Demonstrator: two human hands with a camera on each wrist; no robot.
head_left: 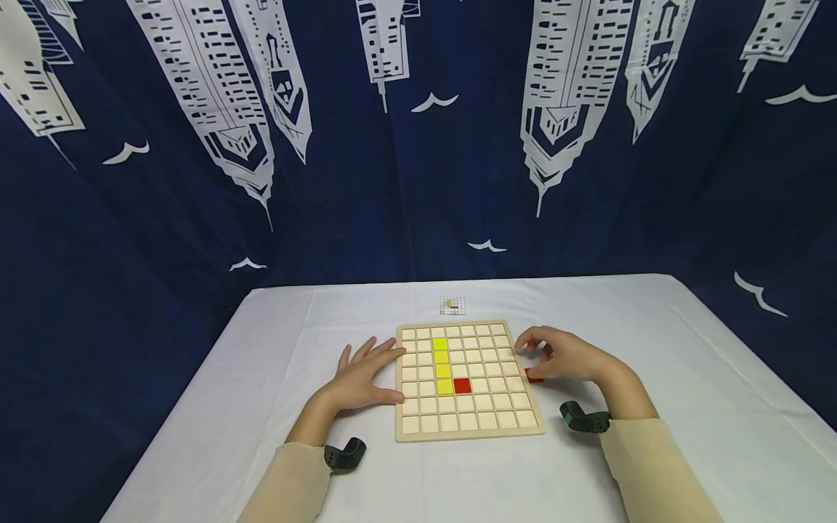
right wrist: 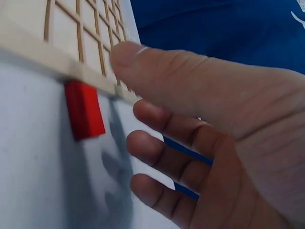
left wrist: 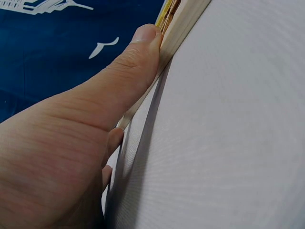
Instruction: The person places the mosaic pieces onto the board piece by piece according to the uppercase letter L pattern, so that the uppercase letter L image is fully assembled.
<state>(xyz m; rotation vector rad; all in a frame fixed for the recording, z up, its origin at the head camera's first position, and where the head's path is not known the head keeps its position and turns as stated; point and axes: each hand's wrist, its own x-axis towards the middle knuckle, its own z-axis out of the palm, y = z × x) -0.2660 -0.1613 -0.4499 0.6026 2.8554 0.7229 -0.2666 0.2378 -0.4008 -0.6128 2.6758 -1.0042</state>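
Observation:
A wooden grid board (head_left: 471, 436) lies on the table. Yellow squares (head_left: 442, 357) form a column in its cells, with a red square (head_left: 462, 386) at the right of the lowest one. My left hand (head_left: 358, 381) touches the board's left edge with thumb and fingers spread. Beyond the right edge hovers my right hand (head_left: 575, 357), fingers loosely bent and nothing between them. Under it is a red block (right wrist: 85, 112), close against the board's side, apart from the thumb and fingertips in the right wrist view. The hand partly covers this block in the head view.
A small card (head_left: 453, 305) with a printed coloured grid lies behind the board. White cloth (head_left: 340, 312) covers the table. A dark blue curtain (head_left: 392, 218) with white building drawings hangs behind it. Black wrist cameras (head_left: 345, 455) sit at both wrists.

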